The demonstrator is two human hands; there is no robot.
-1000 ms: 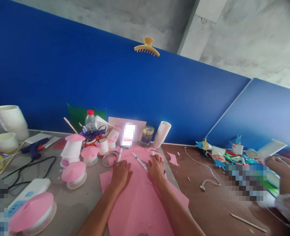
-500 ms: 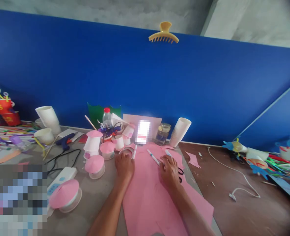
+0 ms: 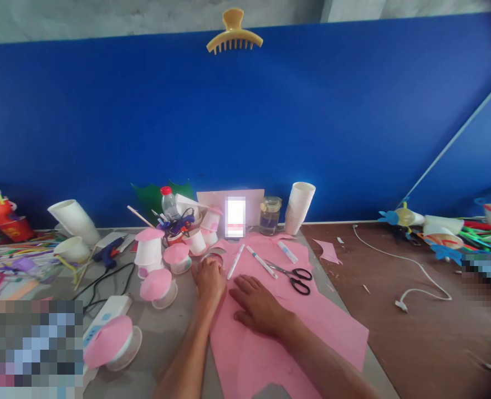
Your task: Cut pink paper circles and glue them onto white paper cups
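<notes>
My left hand [image 3: 210, 281] rests at the left edge of a large pink paper sheet [image 3: 312, 332], its fingers bent together on the near rim of a clear ring, like a tape roll [image 3: 217, 257]. Its fingertips are partly hidden. Flat on the pink paper lies my right hand [image 3: 256, 302], fingers slightly spread and holding nothing. Just beyond it are a white marker [image 3: 236, 261], another marker with a blue-green band [image 3: 262, 262] and black-handled scissors [image 3: 297, 280]. A third marker [image 3: 287, 251] lies farther back.
Pink-topped paper cups [image 3: 156, 285] stand on the left, beside a power strip [image 3: 108, 313] and a glue gun [image 3: 109, 252]. At the back are a blurred bright screen [image 3: 235, 216], a glass jar [image 3: 270, 216] and stacked cups [image 3: 300, 208]. A white cable [image 3: 422, 291] lies right.
My right hand has moved left and nearer, away from the scissors and markers, uncovering them. My left hand stays by the clear ring. The camera view has turned slightly.
</notes>
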